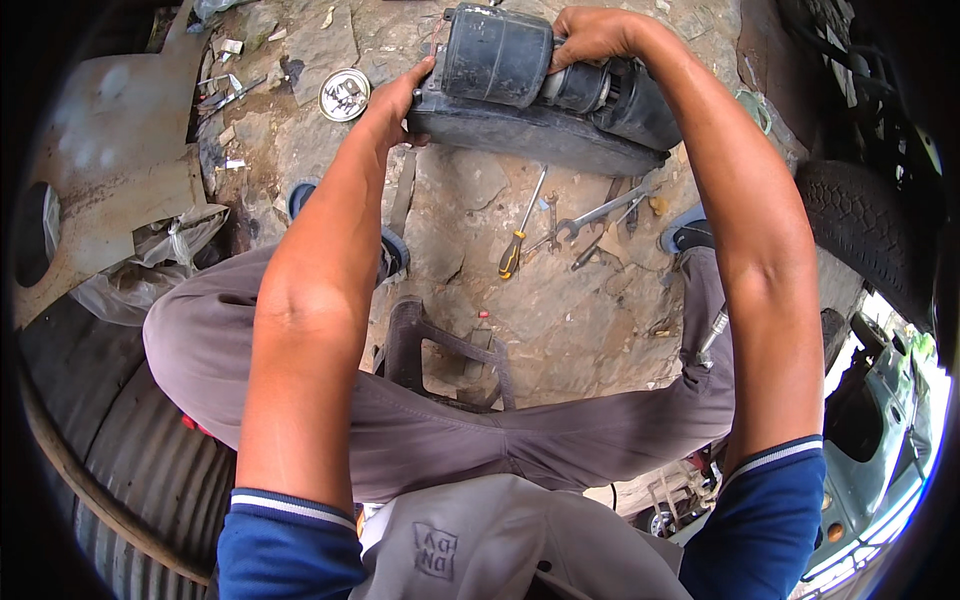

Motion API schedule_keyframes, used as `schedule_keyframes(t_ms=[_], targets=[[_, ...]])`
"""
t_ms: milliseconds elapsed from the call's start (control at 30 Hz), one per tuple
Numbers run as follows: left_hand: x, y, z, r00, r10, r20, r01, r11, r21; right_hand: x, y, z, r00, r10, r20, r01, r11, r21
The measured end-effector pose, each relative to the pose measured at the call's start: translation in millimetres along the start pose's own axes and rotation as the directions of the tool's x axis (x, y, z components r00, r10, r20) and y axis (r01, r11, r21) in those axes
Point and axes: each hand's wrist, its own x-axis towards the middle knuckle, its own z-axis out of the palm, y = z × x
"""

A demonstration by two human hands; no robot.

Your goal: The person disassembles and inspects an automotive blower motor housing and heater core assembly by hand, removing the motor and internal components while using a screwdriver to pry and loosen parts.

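A scuffed black plastic assembly (540, 140), with a long housing and rounded cylindrical casings along its top, is at the top middle. My left hand (400, 105) grips its left end with curled fingers. My right hand (580, 38) is closed on it from above, fingers at the gap beside the big left cylinder (495, 55). On the ground below the assembly lie a yellow-and-black screwdriver (513, 250), several spanners (590, 215) and other small tools. A round tin (343, 95) with small metal parts sits just left of my left hand.
I sit over a dusty, cracked stone floor (450, 220) with a black metal frame (408, 350) between my legs. At left are a rusty metal panel (110, 130), plastic sheeting and corrugated metal (90, 390). A tyre (850, 225) and green vehicle bodywork (890, 440) are at right.
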Motion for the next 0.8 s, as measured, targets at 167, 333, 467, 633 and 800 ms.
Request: schedule_keyframes(t_ms=[167,333,467,633,800], targets=[[-4,-2,-4,0.999,0.038,0.024,-0.036,0.995,-0.096,7,-3,5,0.999,-0.053,-0.011,0.052,0.995,-0.083],[-6,-2,-4,0.998,0.033,0.059,-0.030,0.998,-0.057,7,4,1,0.998,-0.063,-0.028,0.062,0.996,-0.061],[0,0,-5,0.997,0.017,0.069,-0.014,0.999,-0.038,7,2,-2,0.996,0.000,-0.087,-0.006,0.997,-0.077],[-3,9,7,0.997,0.027,0.072,-0.026,1.000,-0.013,-23,9,10,0.905,-0.069,-0.419,0.018,0.992,-0.125],[3,11,-9,0.996,-0.047,0.080,0.046,0.999,0.005,-98,-40,56,0.221,-0.141,-0.965,0.135,0.984,-0.113]])
